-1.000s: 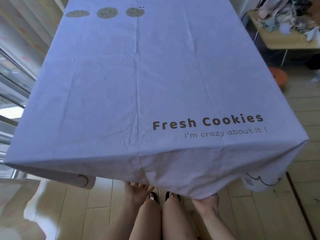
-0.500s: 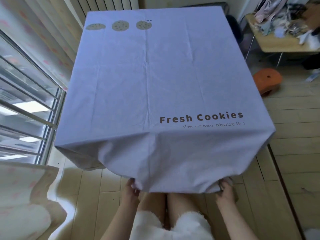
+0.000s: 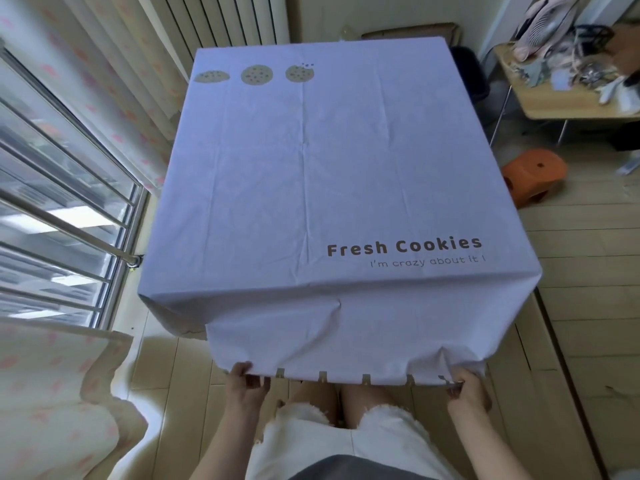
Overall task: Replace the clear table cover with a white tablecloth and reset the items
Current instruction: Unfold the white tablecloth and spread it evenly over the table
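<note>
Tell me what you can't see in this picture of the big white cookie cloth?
Table, head view: the white fabric tablecloth printed with brown cookies covers it completely.
Some fingers of the left hand and right hand, head view: partly behind the cloth's hem.
Clutter on the light wooden side table, head view: too small and jumbled, cut off by the right edge.
</note>
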